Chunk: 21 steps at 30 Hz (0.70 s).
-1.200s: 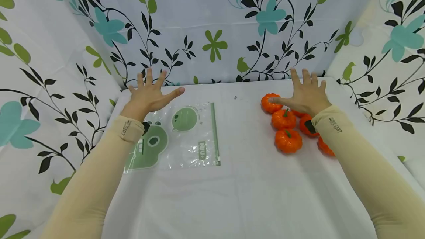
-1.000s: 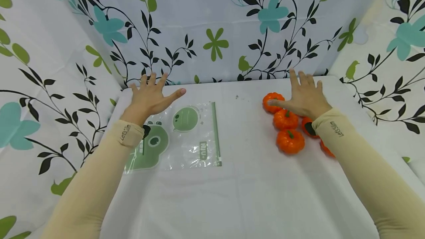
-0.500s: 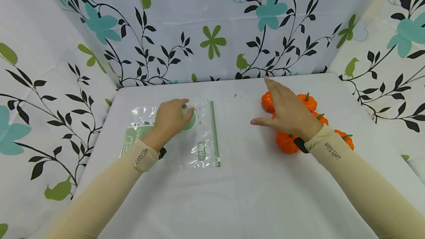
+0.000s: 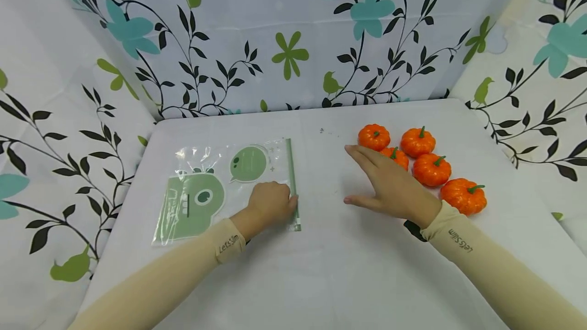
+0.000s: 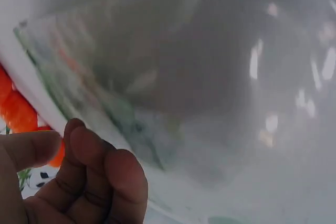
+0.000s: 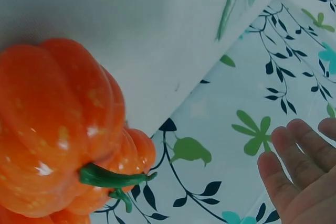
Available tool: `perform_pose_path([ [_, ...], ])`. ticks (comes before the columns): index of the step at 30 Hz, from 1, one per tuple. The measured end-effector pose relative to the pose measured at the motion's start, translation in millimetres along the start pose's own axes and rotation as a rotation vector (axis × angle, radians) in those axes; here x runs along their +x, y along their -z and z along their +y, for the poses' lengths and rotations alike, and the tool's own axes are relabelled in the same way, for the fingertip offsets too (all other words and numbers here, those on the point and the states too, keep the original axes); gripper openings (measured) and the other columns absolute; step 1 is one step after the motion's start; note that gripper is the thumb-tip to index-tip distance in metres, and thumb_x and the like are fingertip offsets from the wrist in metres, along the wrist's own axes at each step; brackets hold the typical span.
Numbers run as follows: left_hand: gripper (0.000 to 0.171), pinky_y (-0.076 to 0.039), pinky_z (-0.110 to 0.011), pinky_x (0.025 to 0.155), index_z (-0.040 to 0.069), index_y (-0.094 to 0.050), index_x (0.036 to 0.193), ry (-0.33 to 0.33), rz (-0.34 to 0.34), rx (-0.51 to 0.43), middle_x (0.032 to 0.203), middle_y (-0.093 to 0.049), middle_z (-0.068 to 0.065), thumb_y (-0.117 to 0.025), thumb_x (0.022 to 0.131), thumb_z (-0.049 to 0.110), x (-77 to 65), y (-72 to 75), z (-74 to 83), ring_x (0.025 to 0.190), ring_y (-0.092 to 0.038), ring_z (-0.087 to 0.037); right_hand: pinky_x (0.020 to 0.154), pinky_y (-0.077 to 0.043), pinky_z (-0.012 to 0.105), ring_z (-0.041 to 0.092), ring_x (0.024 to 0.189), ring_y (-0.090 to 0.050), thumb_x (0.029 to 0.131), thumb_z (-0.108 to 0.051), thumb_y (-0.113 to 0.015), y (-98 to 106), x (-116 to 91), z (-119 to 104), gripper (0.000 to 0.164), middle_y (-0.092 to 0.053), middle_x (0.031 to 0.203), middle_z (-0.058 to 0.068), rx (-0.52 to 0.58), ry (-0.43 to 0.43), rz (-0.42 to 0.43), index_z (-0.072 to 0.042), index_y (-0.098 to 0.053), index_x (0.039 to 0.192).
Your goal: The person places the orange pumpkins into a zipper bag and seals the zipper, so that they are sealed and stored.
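Fingers of our left hand (image 4: 270, 202) curl at the right end of the bag (image 4: 215, 192), over its zip (image 4: 291, 167), which runs near to far; we cannot tell whether they pinch. Our right hand (image 4: 394, 187), straight-fingered, holding nothing, is farther right, beside the pumpkins (image 4: 432, 169).

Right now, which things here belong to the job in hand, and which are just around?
Probably the job:
clear bag with green prints, left hand at its green-edged side
orange pumpkins, right hand near them

Just around:
white table
leaf-print curtain behind
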<state>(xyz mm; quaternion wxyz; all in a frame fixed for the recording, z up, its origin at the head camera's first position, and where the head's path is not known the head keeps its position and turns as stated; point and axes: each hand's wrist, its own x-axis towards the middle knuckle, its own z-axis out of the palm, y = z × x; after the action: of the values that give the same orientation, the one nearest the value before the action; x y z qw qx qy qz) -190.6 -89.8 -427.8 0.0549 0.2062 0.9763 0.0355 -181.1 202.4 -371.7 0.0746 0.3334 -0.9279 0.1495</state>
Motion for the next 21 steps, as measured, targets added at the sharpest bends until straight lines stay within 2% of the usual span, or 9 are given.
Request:
perform_pose_path([
  [3,0.051,-0.051,-0.041,0.054,0.015,-0.052,0.062,0.013,-0.037,0.017,0.055,-0.051,0.001,-0.051,0.101,0.048,-0.2,-9.5,4.4,0.054,-0.052,-0.017,0.112,-0.037,0.052,0.035,0.142,-0.04,0.083,-0.058,-0.076,-2.7,-7.6,-1.4,0.102,-0.039,0.157,0.015,0.0,-0.001,-0.011,-0.004,-0.031,0.158],
  [6,0.052,-0.051,-0.042,0.053,0.016,-0.051,0.06,0.016,-0.035,0.022,0.055,-0.05,0.0,-0.052,0.1,0.05,0.5,-13.8,7.4,0.054,-0.052,-0.017,0.109,-0.04,0.053,0.038,0.138,-0.044,0.082,-0.058,-0.078,-0.4,-14.7,-1.0,0.101,-0.042,0.154,0.018,-0.017,-0.041,-0.02,-0.001,-0.036,0.155],
  [9,0.051,-0.051,-0.044,0.054,0.016,-0.051,0.059,0.014,-0.027,0.022,0.055,-0.052,0.0,-0.052,0.1,0.045,-0.7,-13.1,8.5,0.054,-0.054,-0.018,0.105,-0.044,0.055,0.039,0.132,-0.049,0.08,-0.059,-0.079,8.0,-20.7,-0.4,0.099,-0.047,0.15,0.019,-0.036,-0.138,-0.032,-0.001,-0.042,0.152],
  [15,0.042,-0.053,-0.044,0.057,0.016,-0.053,0.065,0.02,-0.029,0.006,0.061,-0.057,-0.001,-0.047,0.102,0.036,-2.7,-13.8,7.2,0.059,-0.056,-0.017,0.094,-0.05,0.058,0.042,0.133,-0.047,0.079,-0.061,-0.078,24.8,-33.3,8.8,0.091,-0.049,0.146,0.02,-0.011,-0.331,-0.063,-0.003,-0.051,0.144],
  [21,0.034,-0.048,-0.042,0.054,0.017,-0.048,0.063,-0.023,0.099,-0.021,0.055,-0.05,0.001,-0.054,0.095,0.026,-7.2,-17.5,2.4,0.052,-0.049,-0.016,0.093,-0.049,0.058,0.039,0.122,-0.055,0.078,-0.059,-0.079,25.4,-47.5,22.1,0.093,-0.056,0.139,0.022,0.01,-0.438,-0.119,0.001,-0.05,0.143],
])
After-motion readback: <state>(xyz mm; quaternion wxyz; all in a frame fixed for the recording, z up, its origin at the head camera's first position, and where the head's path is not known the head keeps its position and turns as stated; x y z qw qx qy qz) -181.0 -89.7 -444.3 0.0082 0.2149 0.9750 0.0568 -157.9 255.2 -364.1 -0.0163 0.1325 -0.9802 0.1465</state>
